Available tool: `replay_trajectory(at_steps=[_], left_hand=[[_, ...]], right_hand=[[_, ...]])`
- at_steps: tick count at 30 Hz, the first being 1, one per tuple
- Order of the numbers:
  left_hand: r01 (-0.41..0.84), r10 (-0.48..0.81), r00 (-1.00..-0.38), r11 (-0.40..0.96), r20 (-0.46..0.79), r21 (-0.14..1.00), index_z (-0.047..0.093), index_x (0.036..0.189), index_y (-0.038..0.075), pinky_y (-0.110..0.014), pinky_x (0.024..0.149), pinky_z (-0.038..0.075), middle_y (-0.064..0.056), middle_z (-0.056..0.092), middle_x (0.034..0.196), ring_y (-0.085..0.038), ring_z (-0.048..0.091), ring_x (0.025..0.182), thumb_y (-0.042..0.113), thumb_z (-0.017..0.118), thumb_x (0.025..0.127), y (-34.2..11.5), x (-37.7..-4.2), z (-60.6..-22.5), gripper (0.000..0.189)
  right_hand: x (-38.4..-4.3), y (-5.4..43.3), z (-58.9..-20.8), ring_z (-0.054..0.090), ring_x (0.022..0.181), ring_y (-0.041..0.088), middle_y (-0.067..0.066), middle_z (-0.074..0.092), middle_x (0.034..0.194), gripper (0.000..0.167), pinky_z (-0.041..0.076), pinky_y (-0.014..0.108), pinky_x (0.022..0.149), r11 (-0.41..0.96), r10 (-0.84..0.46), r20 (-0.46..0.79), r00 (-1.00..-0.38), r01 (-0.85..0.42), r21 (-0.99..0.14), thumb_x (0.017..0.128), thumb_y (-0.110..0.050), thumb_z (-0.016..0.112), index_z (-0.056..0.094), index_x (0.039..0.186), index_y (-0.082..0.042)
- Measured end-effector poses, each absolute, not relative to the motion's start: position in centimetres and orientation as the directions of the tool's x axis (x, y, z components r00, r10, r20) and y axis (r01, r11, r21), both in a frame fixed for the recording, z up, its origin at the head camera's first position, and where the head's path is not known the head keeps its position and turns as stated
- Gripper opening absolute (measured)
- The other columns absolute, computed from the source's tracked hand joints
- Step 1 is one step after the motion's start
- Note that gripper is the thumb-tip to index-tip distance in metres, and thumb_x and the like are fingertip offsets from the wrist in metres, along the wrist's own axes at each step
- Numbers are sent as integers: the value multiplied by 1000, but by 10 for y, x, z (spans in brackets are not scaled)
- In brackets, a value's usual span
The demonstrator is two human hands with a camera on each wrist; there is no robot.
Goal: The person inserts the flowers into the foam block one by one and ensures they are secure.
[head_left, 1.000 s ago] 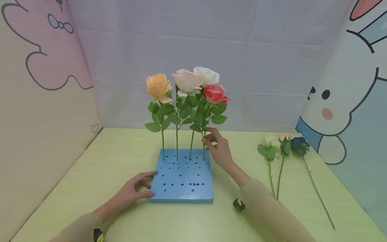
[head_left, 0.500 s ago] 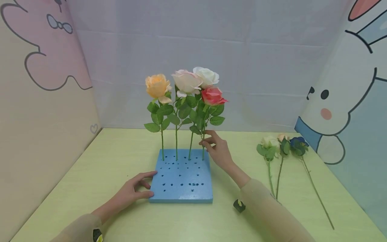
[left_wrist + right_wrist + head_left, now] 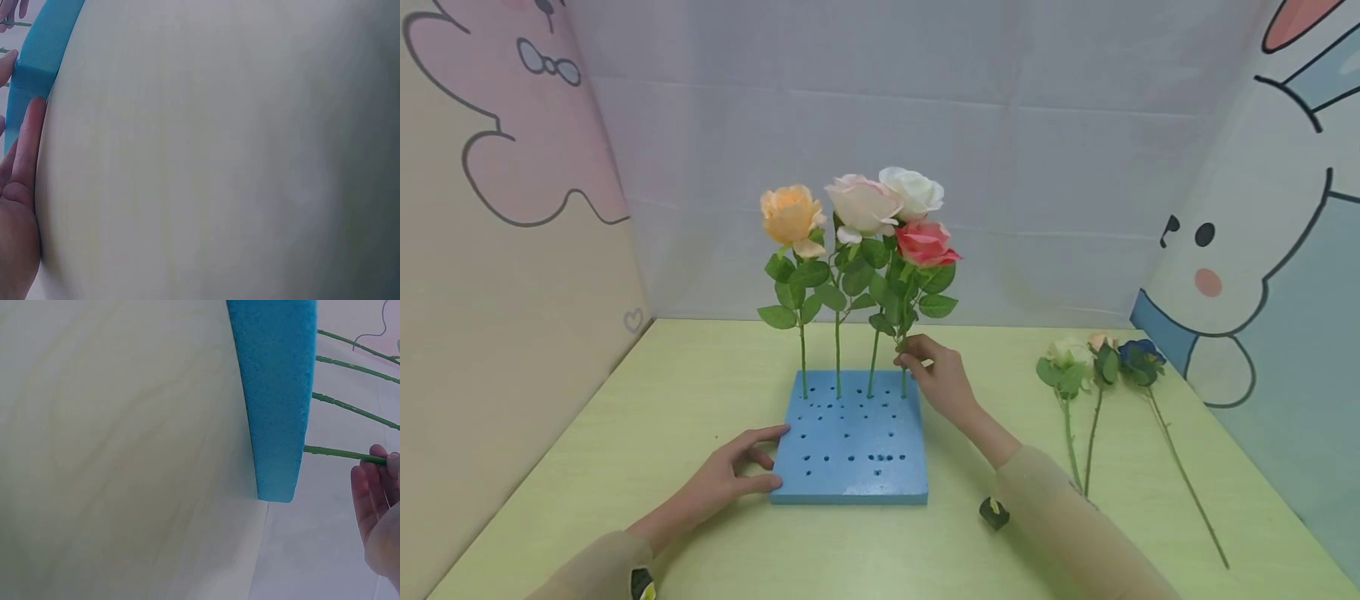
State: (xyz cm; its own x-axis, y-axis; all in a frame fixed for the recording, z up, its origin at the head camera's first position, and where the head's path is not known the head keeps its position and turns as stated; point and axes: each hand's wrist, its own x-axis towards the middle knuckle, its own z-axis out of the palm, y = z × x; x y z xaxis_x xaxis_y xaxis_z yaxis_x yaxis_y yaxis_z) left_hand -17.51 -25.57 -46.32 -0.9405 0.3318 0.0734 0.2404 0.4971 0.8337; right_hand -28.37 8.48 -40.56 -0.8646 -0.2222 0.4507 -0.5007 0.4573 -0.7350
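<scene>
A blue foam board (image 3: 850, 442) with many small holes lies on the table. Along its far edge stand an orange rose (image 3: 792, 217), a pale pink rose (image 3: 863, 204), a white rose (image 3: 913, 192) and a red rose (image 3: 927, 243), their green stems in the board. My right hand (image 3: 946, 382) pinches the red rose's stem low down, a little above the board; the right wrist view shows thumb and fingers on that stem (image 3: 340, 453). My left hand (image 3: 730, 467) touches the board's left side, fingers fairly straight, as the left wrist view also shows along the board's edge (image 3: 47, 47).
At the right of the table lie a cream rose (image 3: 1070, 358), a peach rose (image 3: 1103, 354) and a dark blue rose (image 3: 1142, 360), stems toward the front. A small black piece (image 3: 994, 512) shows beside the right sleeve. A pale curtain (image 3: 820, 108) hangs behind.
The red rose's head has tipped slightly left and down. My right hand has slid a little lower on its stem. My left hand has stayed at the board's side.
</scene>
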Motion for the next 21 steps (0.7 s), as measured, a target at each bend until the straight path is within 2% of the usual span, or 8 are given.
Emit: replay_trajectory(at_steps=[11, 21], left_hand=[[251, 326, -941, 513, 84, 821, 50, 144, 26, -22, 90, 41, 0, 63, 121, -4, 59, 96, 32, 77, 84, -257, -176, -467, 66], [260, 331, -939, 508, 93, 821, 50, 144, 25, -22, 89, 42, -4, 59, 134, -4, 60, 97, 31, 77, 85, -256, -177, -466, 66]], right_hand=[[-282, 86, -409, 74, 82, 22, 8, 77, 90, 10, 57, 24, 68, 525, -238, 438, -867, -494, -693, 98, -9, 60, 68, 101, -6], [-282, 84, -407, 74, 81, 19, 7, 77, 87, 4, 58, 27, 70, 556, -245, 463, -852, -515, -653, 96, -9, 63, 66, 97, -6]])
